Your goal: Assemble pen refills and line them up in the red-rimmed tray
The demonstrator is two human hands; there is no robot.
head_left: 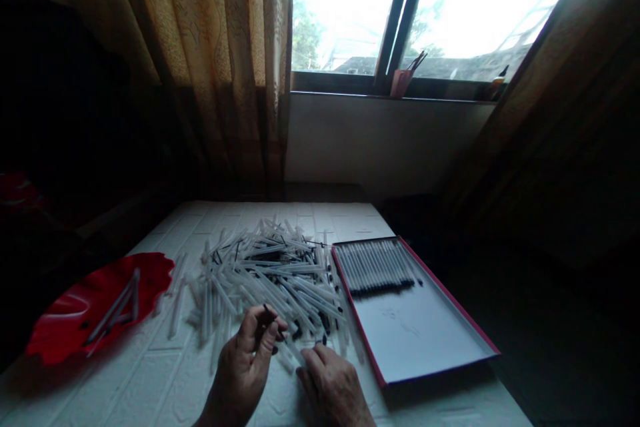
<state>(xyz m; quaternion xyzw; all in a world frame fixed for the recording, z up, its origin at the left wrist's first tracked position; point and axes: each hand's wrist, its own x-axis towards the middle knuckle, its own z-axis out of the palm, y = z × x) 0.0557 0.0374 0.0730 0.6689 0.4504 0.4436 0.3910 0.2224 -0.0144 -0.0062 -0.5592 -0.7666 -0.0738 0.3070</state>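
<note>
My left hand [246,355] is closed, pinching a thin black stick [268,311] between thumb and fingers. My right hand [333,377] is closed on a clear plastic pen barrel [294,351] that points toward the left hand; its fingertips are partly hidden. Just beyond both hands lies a loose pile of clear pen barrels [270,273], with dark pieces among them. To the right, a shallow box [420,340] with a white inside and pink rim holds a neat row of clear pens [377,265], their black ends toward me.
A red wavy-edged dish [60,317] with several tubes in it stands on the left of the white brick-patterned table [150,373]. Beyond the table are a curtain [215,67] and a window, with a pink cup [401,83] of thin sticks on the sill.
</note>
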